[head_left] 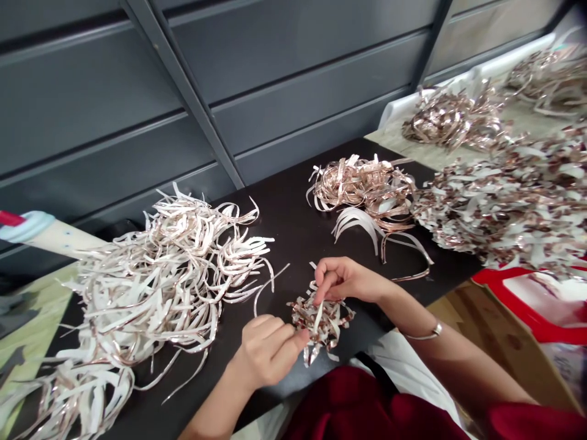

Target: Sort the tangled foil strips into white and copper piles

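Observation:
My left hand (271,347) is closed in a fist-like pinch, its thumb and forefinger at the edge of a small bunch of curled foil strips (334,324), white on one side and rose-gold on the other. A thin strip (259,296) sticks up behind that hand. Over the bunch, my right hand (342,280) pinches a pale strip (320,313) that runs down toward the left fingertips. The exact grip of the left fingers is partly hidden. A silver bangle (431,333) circles the right wrist.
A large heap of long white-and-rose-gold strips (160,281) covers the left of the black table (284,214). Coiled strips (362,183) lie toward the back, beside a big shredded heap (509,201) at right. Below it is a red-edged bag (509,299). A grey panelled wall (293,67) borders the back.

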`<act>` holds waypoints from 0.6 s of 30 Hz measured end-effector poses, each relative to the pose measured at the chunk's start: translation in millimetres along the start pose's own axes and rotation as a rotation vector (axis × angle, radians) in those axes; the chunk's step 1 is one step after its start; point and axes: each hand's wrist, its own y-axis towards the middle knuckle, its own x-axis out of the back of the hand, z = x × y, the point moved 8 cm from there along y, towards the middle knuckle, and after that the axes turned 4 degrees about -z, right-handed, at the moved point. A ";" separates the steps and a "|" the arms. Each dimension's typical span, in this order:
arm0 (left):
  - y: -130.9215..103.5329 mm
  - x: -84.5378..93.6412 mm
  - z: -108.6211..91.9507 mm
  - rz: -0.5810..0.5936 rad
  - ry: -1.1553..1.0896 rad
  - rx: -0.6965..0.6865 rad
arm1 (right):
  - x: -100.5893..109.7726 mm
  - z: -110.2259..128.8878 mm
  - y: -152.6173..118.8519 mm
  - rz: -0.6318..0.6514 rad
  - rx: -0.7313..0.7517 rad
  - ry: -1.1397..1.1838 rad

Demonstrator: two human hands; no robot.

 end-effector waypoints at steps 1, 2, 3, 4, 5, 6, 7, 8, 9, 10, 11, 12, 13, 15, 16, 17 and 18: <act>1.0 0.7 -4.7 0.010 -0.039 0.013 | 1.0 0.4 2.5 -0.013 0.017 -0.032; 2.4 1.0 -10.3 0.035 -0.080 0.023 | 4.9 2.2 5.1 -0.057 0.050 -0.082; 4.2 1.2 -16.0 0.068 -0.121 0.033 | 11.2 5.1 7.3 -0.127 0.093 -0.156; 5.8 0.3 -20.8 0.120 -0.151 0.043 | 18.1 8.8 8.4 -0.210 0.142 -0.257; 7.8 1.7 -25.2 0.142 -0.163 0.026 | 23.1 12.6 8.4 -0.283 0.190 -0.380; 9.9 4.3 -27.0 0.142 -0.156 0.004 | 24.0 15.2 7.7 -0.319 0.227 -0.514; 12.0 7.8 -22.5 0.116 -0.110 0.013 | 19.5 15.1 7.2 -0.294 0.251 -0.645; 13.9 12.5 -16.7 0.060 -0.049 -0.006 | 11.3 12.5 5.9 -0.225 0.266 -0.760; 14.8 14.6 -5.0 0.025 0.028 0.015 | 1.3 7.8 3.4 -0.130 0.273 -0.854; 14.7 16.5 11.8 -0.017 0.105 0.072 | -7.9 2.5 -0.8 -0.037 0.278 -0.924; 13.3 17.1 30.4 -0.049 0.170 0.134 | -14.3 -2.1 -6.0 0.025 0.280 -0.978; 10.8 16.3 49.5 -0.066 0.222 0.193 | -17.8 -5.8 -11.5 0.060 0.279 -1.019; 7.1 13.0 69.4 -0.053 0.264 0.255 | -18.7 -8.8 -16.9 0.074 0.269 -1.044; -3.8 5.3 108.2 -0.014 0.347 0.378 | -16.0 -13.5 -27.0 0.090 0.227 -1.040; -10.1 0.3 125.3 0.013 0.371 0.424 | -14.1 -15.2 -31.8 0.104 0.200 -1.015; -16.9 -7.7 140.9 0.070 0.371 0.458 | -12.6 -16.1 -36.7 0.121 0.178 -0.979; -23.4 -16.0 154.0 0.123 0.356 0.476 | -11.6 -15.6 -41.6 0.139 0.168 -0.938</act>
